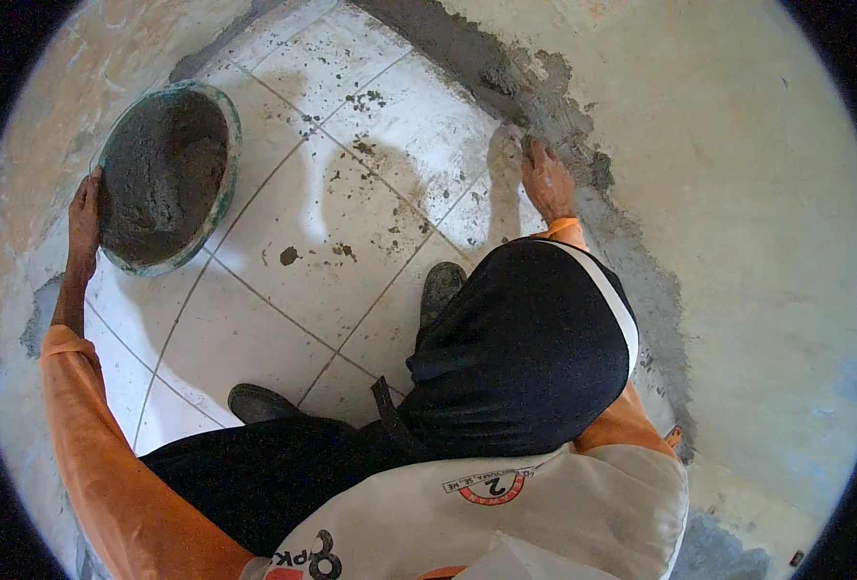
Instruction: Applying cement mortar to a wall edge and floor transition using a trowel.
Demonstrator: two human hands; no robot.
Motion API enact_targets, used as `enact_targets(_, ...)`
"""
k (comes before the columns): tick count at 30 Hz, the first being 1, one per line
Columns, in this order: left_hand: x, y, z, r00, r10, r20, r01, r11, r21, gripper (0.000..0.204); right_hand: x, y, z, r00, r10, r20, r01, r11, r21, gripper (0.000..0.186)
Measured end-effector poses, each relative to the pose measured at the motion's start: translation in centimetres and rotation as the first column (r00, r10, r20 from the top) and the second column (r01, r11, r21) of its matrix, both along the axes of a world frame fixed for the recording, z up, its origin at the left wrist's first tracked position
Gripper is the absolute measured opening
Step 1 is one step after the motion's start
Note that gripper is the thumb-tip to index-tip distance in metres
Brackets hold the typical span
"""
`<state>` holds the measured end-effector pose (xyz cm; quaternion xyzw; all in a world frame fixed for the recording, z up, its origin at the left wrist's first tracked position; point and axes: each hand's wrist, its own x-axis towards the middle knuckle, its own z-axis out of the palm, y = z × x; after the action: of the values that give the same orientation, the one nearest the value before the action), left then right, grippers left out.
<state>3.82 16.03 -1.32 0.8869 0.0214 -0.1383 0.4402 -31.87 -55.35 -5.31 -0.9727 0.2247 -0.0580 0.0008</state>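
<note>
My left hand (pixel 83 217) grips the left rim of a round, green-edged basin (pixel 217 208) holding wet grey mortar (pixel 158 164) at the upper left. My right hand (pixel 547 181) is at the foot of the right wall, beside a rough band of fresh mortar (pixel 595 159). Its fingers are curled; whether they hold a tool or mortar I cannot make out.
White tiles (pixel 283 300) with dark mortar spatters form the floor. Plastered walls (pixel 728 242) close in on the left and right, with grey mortar along their bases. My bent knee (pixel 515 338) and my dark shoes (pixel 259 404) occupy the lower middle.
</note>
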Motion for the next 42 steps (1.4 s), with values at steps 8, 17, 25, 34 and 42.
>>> enact_targets(8,0.7,0.2,-1.4,0.999,-0.016,0.036,0.016,1.0,-0.009,0.076,0.7,-1.1,7.9,0.997,-0.072,0.039,0.066,0.989,0.129,0.048)
enact_targets(17,1.0,2.1,-1.6,1.0,0.003,0.016,-0.003,0.999,0.038,0.076,-0.4,2.9,10.9,0.918,0.031,0.395,-0.047,0.998,0.03,0.044)
enact_targets(25,1.2,0.7,-1.2,0.998,-0.051,0.043,0.054,0.996,-0.07,0.074,0.7,2.8,-1.2,0.995,-0.073,-0.075,0.074,0.997,0.011,0.042)
enact_targets(34,0.4,1.2,-0.6,0.999,-0.017,-0.03,0.018,1.0,0.021,0.073,4.2,3.4,3.5,0.988,-0.108,0.111,0.101,0.992,0.071,0.039)
enact_targets(42,0.6,1.1,-1.1,0.995,-0.026,0.098,0.024,1.0,0.021,0.072,1.4,4.8,6.9,0.901,-0.096,0.424,0.059,0.993,0.101,0.036)
